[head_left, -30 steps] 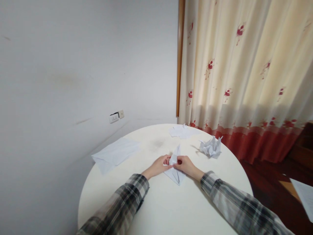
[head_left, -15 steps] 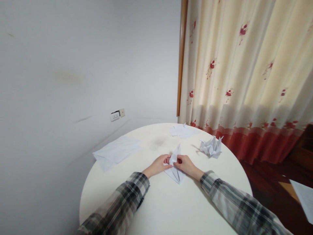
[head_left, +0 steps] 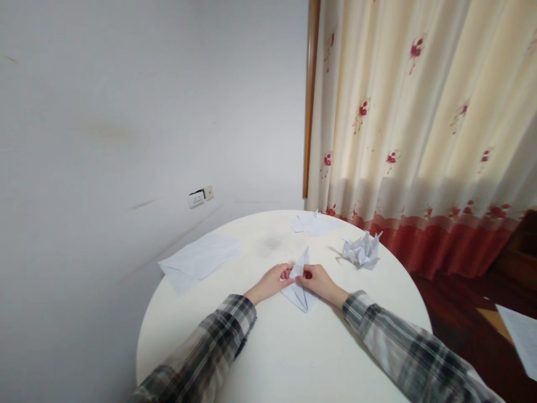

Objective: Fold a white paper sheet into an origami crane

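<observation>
A white sheet folded into a long kite-like shape (head_left: 302, 295) lies on the round white table (head_left: 293, 358), one point aimed away from me, the other toward me. My left hand (head_left: 273, 282) pinches its left edge at the middle, fingers curled. My right hand (head_left: 320, 280) pinches the right edge just opposite, fingers closed too. Both sleeves are plaid.
A stack of flat white sheets (head_left: 198, 261) lies at the table's left edge. A crumpled paper (head_left: 361, 251) sits to the right of my hands and another folded piece (head_left: 312, 223) at the far edge. A curtain (head_left: 419, 134) hangs behind; a sheet (head_left: 520, 336) lies on the floor.
The hands keep their pinch on the folded paper, almost unmoved; only the view has shifted slightly.
</observation>
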The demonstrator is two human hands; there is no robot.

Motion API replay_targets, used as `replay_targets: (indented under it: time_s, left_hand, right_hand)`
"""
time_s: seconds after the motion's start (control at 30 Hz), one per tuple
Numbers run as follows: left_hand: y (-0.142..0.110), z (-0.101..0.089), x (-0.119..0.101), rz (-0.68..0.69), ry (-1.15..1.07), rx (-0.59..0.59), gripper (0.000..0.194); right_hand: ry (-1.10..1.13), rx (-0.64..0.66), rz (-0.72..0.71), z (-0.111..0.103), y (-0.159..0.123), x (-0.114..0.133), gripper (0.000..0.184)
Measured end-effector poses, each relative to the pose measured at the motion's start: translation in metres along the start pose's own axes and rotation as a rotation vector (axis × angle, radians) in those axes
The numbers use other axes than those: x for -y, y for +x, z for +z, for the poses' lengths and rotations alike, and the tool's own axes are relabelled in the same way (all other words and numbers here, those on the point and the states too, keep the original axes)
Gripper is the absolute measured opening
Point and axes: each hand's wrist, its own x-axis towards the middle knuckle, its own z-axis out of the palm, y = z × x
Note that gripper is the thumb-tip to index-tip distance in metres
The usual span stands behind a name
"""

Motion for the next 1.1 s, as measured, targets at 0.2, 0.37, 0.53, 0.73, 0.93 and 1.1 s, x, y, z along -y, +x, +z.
replay_targets:
  time_s: [0.2,0.37,0.53,0.73,0.93,1.1]
  left_hand:
    - [0.001,0.001,0.003,0.019,-0.026,-0.003,0.018]
    - [0.002,0.000,0.002,0.000,-0.050,0.003,0.020]
    - [0.002,0.002,0.004,-0.007,-0.059,-0.002,0.020]
    - [0.002,0.003,0.009,0.000,-0.080,-0.025,0.020]
    - [0.001,0.004,0.012,-0.022,-0.080,-0.056,0.018]
    - [0.001,0.004,0.010,-0.073,-0.164,-0.069,0.019]
  right_hand:
    - [-0.014,-0.018,0.016,0.000,0.000,0.000,0.016]
    - [-0.013,-0.059,0.032,0.002,0.001,-0.002,0.016]
    - [-0.035,-0.072,0.044,0.003,0.000,-0.002,0.014]
    - [-0.145,-0.089,0.060,0.000,-0.002,0.001,0.015]
    - [-0.183,-0.081,0.058,-0.001,-0.001,0.001,0.015]
    - [-0.157,-0.085,0.045,-0.001,-0.001,0.001,0.016]
